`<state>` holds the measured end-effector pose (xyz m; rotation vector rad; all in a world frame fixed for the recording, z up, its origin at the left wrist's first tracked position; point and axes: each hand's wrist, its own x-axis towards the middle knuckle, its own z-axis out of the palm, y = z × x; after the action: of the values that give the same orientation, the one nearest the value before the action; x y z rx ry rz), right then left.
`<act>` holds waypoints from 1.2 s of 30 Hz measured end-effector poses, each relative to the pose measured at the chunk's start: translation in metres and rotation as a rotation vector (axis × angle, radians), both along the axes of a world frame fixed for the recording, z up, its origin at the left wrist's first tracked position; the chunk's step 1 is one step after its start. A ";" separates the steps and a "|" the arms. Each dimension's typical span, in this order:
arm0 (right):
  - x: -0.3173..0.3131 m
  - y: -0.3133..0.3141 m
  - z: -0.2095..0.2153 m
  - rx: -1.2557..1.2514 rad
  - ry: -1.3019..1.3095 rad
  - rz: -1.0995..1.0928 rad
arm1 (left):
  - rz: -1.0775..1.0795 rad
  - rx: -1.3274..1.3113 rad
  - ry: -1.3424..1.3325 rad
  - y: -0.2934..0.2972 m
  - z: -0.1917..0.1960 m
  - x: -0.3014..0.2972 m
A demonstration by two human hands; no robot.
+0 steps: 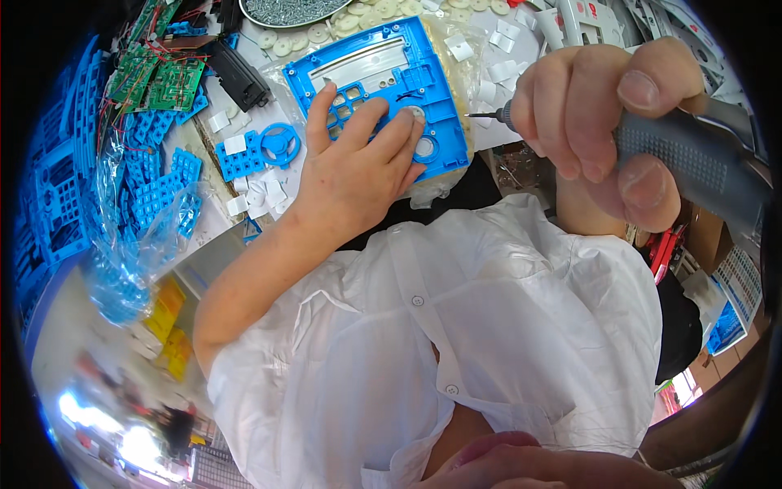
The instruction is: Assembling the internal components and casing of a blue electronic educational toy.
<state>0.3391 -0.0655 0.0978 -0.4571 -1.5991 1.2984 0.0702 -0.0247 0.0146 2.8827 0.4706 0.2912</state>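
A blue plastic housing (444,134) lies on the work surface, with a row of square key holes and a pale strip in its upper part. My left hand (350,167) rests over it with fingers spread, the fingertips pressing at a pale round disc (416,115) in the housing. A second round opening sits just below that disc. Raised at the right, my right hand (607,114) is wrapped round a dark grey electric screwdriver (692,159). Its thin bit (482,116) points left, apart from the housing's right edge.
Left of the housing are a blue keypad and ring piece (259,152), a black box (238,75) and green circuit boards (167,81) with wires. Blue parts pile at far left. A tray of small screws (293,10) and pale discs (371,18) lie behind; white pieces (505,37) lie right.
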 end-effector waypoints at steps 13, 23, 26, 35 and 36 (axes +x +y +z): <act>-0.060 -0.004 -0.055 -0.048 0.165 -0.337 | 0.005 -0.114 -0.075 0.008 0.000 -0.002; -0.070 -0.001 -0.073 -0.081 0.165 -0.327 | 0.012 -0.117 -0.104 0.007 0.000 -0.004; -0.067 0.000 -0.074 0.011 -0.016 -0.326 | 0.021 -0.113 -0.111 0.005 -0.001 -0.005; -0.063 0.010 -0.071 0.117 -0.156 -0.236 | -0.001 -0.106 -0.115 0.008 -0.007 -0.003; -0.061 0.015 -0.073 0.077 -0.100 -0.154 | -0.002 -0.111 -0.115 0.007 -0.006 -0.004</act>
<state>0.2782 -0.0508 0.0251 -0.5937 -1.6564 1.1093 0.0663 -0.0174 0.0090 2.7404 0.4481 0.4148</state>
